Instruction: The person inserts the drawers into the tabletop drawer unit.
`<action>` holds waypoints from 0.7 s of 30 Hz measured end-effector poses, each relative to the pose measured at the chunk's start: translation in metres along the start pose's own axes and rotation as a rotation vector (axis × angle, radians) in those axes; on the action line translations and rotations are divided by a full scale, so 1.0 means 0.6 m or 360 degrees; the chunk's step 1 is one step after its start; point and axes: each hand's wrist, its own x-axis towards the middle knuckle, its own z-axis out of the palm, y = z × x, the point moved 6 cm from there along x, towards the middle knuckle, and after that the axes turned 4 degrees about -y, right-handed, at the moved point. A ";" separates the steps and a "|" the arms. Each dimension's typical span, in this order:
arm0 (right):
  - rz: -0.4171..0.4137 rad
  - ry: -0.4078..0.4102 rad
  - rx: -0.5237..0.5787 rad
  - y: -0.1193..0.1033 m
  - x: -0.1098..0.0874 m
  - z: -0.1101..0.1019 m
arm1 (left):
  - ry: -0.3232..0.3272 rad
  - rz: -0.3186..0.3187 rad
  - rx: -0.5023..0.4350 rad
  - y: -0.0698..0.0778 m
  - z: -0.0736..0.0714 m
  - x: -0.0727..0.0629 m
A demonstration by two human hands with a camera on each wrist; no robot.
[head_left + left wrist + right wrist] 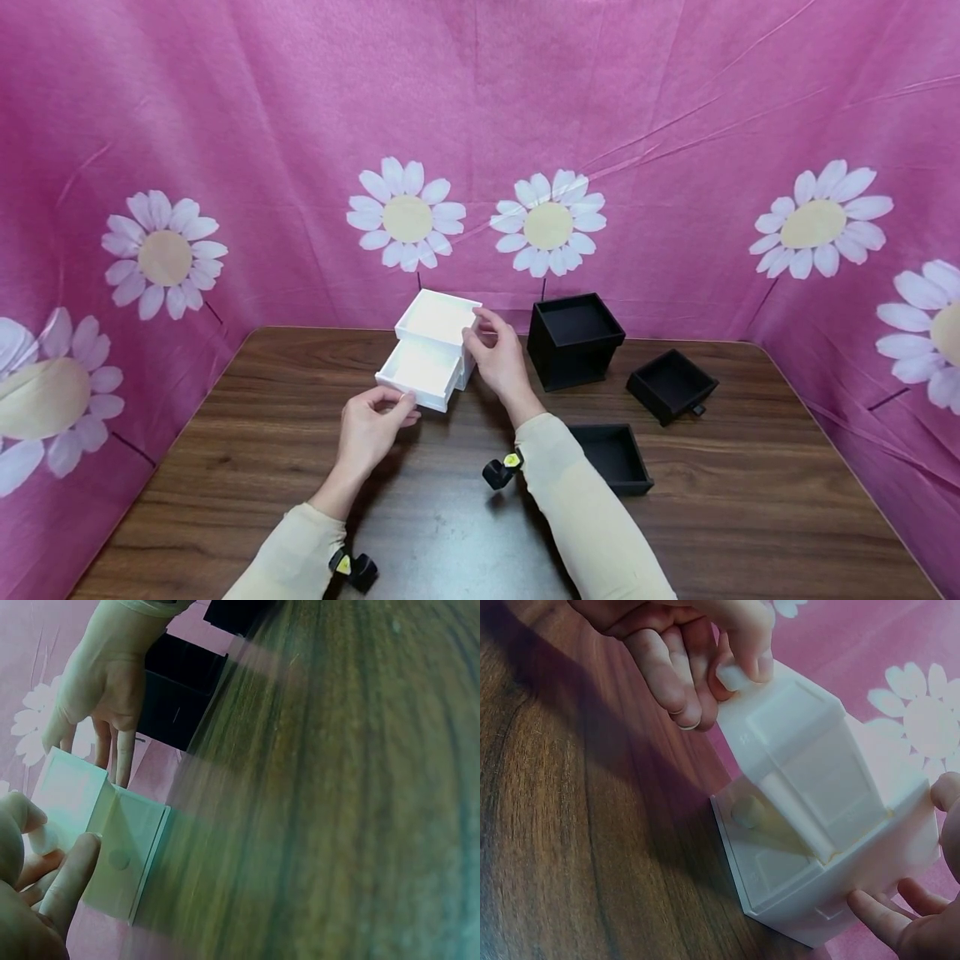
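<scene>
A small white drawer cabinet point(467, 367) with a shallow tray-like top point(438, 317) stands toward the back of the table. Its upper drawer point(420, 371) is pulled well out toward the person. My left hand point(375, 429) pinches that drawer's white knob point(733, 677) between thumb and finger. Below the drawer, the lower front with its round knob point(747, 812) sits flush in the cabinet. Against the cabinet's right side and top edge, my right hand point(498, 358) steadies it with thumb and fingers spread around the corner.
To the right stands a black cabinet point(573, 367) with a tray top. One black drawer point(672, 386) lies beside it, and another black drawer point(630, 483) lies nearer, partly behind the right sleeve. Pink flowered cloth point(480, 100) hangs around the wooden table point(450, 533).
</scene>
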 end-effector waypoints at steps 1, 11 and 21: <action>-0.0004 0.0002 0.0000 0.000 0.000 0.000 | 0.0000 0.0007 -0.0003 0.001 0.001 0.000; 0.0002 0.0001 0.0004 -0.002 -0.001 0.001 | -0.0029 -0.0037 -0.0048 -0.004 0.012 0.017; 0.0008 0.0003 -0.0026 0.002 0.001 0.000 | -0.0050 -0.0115 -0.0024 -0.011 0.019 0.026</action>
